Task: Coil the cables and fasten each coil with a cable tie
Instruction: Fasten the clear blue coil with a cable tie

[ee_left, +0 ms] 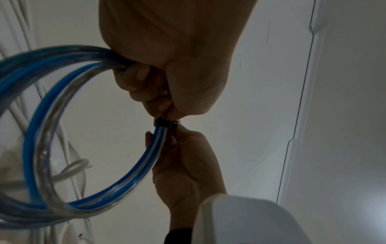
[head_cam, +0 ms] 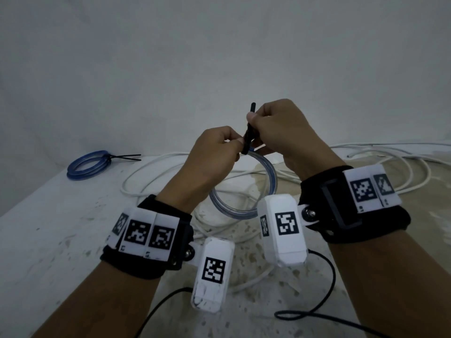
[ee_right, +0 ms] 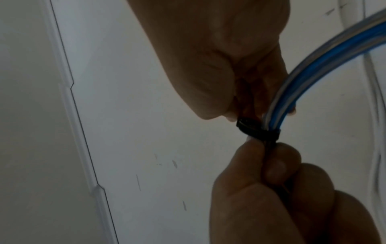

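I hold a coil of blue and clear cable (head_cam: 244, 211) upright above the table, between both hands. A black cable tie (head_cam: 249, 135) is looped round the top of the coil (ee_left: 83, 148), and its tail sticks up past my right thumb. My left hand (head_cam: 238, 142) curls round the coil and pinches it right at the tie's head (ee_left: 167, 123). My right hand (head_cam: 253, 118) pinches the tie's strap just above that. In the right wrist view the tie (ee_right: 259, 130) sits tight around the blue strands (ee_right: 313, 74). A second blue coil (head_cam: 87, 164), bound with a black tie, lies at the table's far left.
Loose white cables (head_cam: 170, 176) sprawl in big loops across the speckled white table (head_cam: 48, 240), under and behind my hands and out to the right. A thin black wire (head_cam: 317, 311) from the wrist cameras lies near the front edge. A plain wall (head_cam: 219, 57) stands behind.
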Demonstrator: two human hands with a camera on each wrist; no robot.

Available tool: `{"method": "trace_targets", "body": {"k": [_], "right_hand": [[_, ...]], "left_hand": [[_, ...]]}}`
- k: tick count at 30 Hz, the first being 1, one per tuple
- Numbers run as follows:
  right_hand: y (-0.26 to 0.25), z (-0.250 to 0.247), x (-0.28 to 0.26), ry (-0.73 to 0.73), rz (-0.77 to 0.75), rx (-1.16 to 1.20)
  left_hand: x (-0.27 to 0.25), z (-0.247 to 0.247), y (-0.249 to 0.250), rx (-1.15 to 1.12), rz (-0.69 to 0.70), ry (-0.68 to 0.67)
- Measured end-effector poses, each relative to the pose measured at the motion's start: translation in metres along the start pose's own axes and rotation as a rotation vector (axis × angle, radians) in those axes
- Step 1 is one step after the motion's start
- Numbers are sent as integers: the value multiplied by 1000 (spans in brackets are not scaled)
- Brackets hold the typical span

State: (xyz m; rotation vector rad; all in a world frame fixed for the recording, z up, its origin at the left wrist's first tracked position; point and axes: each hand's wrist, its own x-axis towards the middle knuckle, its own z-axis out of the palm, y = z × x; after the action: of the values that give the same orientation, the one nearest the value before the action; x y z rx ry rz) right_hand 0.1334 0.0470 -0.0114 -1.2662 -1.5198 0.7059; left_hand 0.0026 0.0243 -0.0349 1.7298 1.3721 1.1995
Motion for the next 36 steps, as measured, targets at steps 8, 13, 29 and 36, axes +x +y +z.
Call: {"method": "trace_targets", "body": {"k": [8, 13, 29, 36], "right_hand": [[4, 6, 6, 72, -148, -106], [9, 6, 7, 75, -133, -42], [23, 5, 14, 166, -16, 32], [11, -6, 4, -211, 137, 337]], "left_hand": [[-2, 1, 3, -59, -27, 2], [-6, 2, 8, -117, 34, -69], [-3, 5, 3, -66, 64, -144], [3, -13, 6, -114, 79, 20]]}}
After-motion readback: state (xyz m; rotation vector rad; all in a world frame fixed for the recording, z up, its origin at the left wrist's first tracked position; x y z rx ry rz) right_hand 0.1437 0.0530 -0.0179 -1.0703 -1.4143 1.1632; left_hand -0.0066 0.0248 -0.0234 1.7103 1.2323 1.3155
